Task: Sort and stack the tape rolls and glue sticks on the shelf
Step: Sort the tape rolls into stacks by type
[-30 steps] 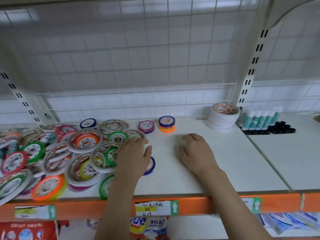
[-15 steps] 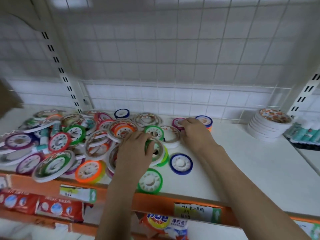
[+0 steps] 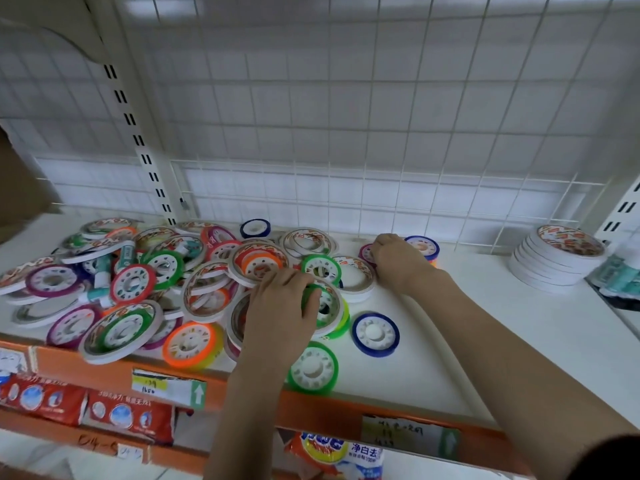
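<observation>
Far left of the left hand (image 3: 282, 308), the shelf (image 3: 485, 348) carries a loose heap of tape rolls (image 3: 145, 289), nearly all lying flat with their holes facing up, so none has a long axis to speak of; a few lean on their neighbours. Buried in that heap, well to the left of both hands, a couple of glue sticks (image 3: 100, 275) lie on their sides, long axes running roughly front to back, caps pointing away from the person as far as can be told. The left hand rests palm down on the near edge of the heap, fingers curled over a green roll (image 3: 320, 268) area and a white-rimmed ring, seemingly closing on one; whether it truly grips cannot be told. Just right of it and nearer the shelf's front lie a green roll and a blue roll (image 3: 375, 334), flat and apart from the heap, both closer to the left hand. The right hand (image 3: 398, 259) is farther back, fingers bunched together over a small pink roll, touching the stacked blue-topped rolls (image 3: 422, 245) just beyond it. Far right of that hand stands a neat white stack (image 3: 554, 261), well apart, probably where the wide rings belong.
</observation>
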Demonstrator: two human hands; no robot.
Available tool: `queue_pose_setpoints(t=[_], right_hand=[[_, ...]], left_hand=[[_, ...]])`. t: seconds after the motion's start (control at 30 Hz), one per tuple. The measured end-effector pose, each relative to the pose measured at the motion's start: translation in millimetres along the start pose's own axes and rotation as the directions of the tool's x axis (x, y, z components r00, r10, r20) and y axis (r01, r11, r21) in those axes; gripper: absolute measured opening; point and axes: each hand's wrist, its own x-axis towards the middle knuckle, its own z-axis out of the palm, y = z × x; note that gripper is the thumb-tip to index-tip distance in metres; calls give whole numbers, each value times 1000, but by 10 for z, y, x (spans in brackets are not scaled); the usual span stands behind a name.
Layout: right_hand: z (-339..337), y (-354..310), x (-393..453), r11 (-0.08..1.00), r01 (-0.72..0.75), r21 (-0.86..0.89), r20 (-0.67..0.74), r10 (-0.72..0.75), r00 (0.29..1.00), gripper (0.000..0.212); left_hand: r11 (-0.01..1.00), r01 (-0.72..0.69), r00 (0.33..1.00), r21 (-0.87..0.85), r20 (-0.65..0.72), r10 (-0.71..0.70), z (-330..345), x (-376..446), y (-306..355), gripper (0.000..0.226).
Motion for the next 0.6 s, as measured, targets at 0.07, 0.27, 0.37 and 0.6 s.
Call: queue_pose_setpoints(t=[0.07,0.27,0.37,0.6], right_hand=[[4,26,-31,1000,-3,14,-10,3,1000,37],[-15,128,-179,990,2,138,-56,6,998,31],[-75,156,-245,976,17,216,-92,3,996,27],[-111,209,-495,938,68,340,-253,21,967,30]], left_hand=[[1000,-1,1000,4,0,1,17,-2,12,15],[1000,-3,1000,20,14,3,45,39,66,14],[999,-26,1000,25,-1,26,54,64,131,19],[987,-108,980,116,177,86,117,284,381,31]])
